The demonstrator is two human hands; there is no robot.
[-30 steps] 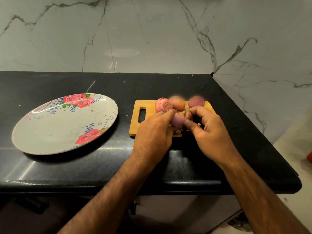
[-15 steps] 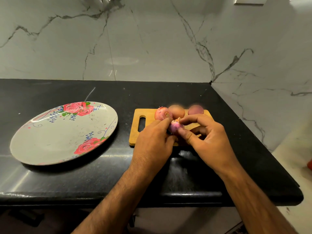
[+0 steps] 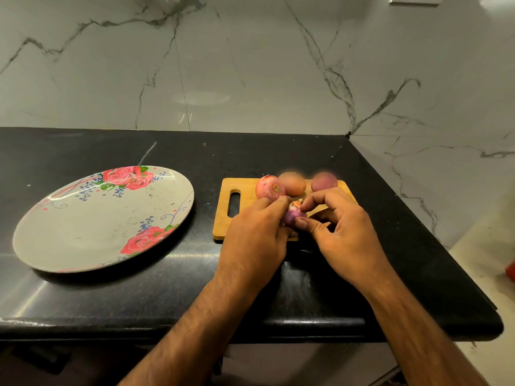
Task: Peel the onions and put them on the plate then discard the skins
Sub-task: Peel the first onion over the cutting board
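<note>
left hand (image 3: pixel 256 232): grip curled round small purple onion (image 3: pixel 292 214), over wooden cutting board (image 3: pixel 221 227)
right hand (image 3: pixel 342 232): grip pinching that onion's top
plate (image 3: pixel 83 227): nine o'clock of cutting board

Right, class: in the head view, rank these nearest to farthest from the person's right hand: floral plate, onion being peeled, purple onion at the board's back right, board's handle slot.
1. Onion being peeled: pinched by the right hand.
2. Purple onion: just behind it, back right of the cutting board.
3. Handle slot: board's left end.
4. Floral plate: far left on the counter.
</note>
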